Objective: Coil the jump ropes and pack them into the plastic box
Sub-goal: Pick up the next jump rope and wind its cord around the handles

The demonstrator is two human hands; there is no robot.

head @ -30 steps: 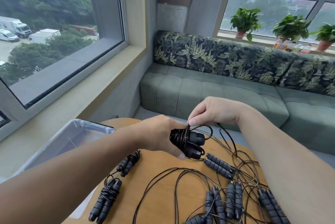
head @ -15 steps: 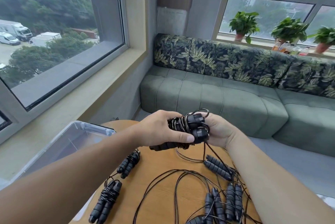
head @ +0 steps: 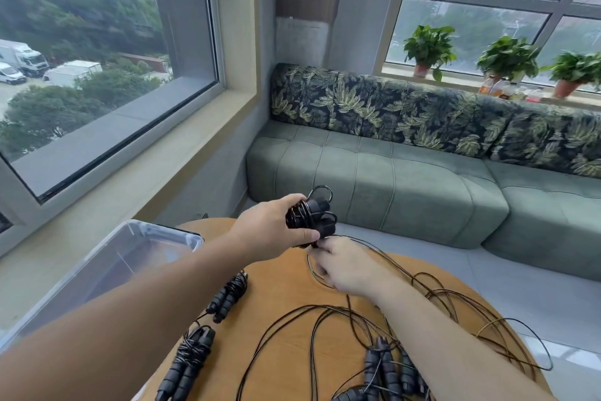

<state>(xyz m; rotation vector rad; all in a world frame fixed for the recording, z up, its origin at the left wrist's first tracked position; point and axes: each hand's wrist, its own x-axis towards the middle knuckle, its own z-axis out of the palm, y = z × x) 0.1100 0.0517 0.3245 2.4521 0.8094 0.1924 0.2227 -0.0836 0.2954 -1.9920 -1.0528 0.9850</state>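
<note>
My left hand (head: 270, 230) grips a black jump rope bundle (head: 312, 213), its two handles wrapped with cord, held above the far edge of the round wooden table (head: 286, 309). Just below it my right hand (head: 344, 265) pinches the thin black cord that runs from the bundle. Two coiled jump ropes (head: 229, 295) (head: 187, 365) lie on the table's left side. Loose ropes (head: 383, 365) with grey ribbed handles and tangled cords sprawl over the right and near side. The clear plastic box (head: 107, 267) stands at the left, partly behind my left forearm.
A green sofa (head: 406, 183) with leaf-patterned cushions runs behind the table. Potted plants (head: 429, 48) stand on the right windowsill. A large window and a wide sill fill the left wall. Grey floor shows to the right of the table.
My right hand has dropped from beside the bundle to below it and now pinches the trailing cord. The left hand keeps the bundle raised, a little farther out.
</note>
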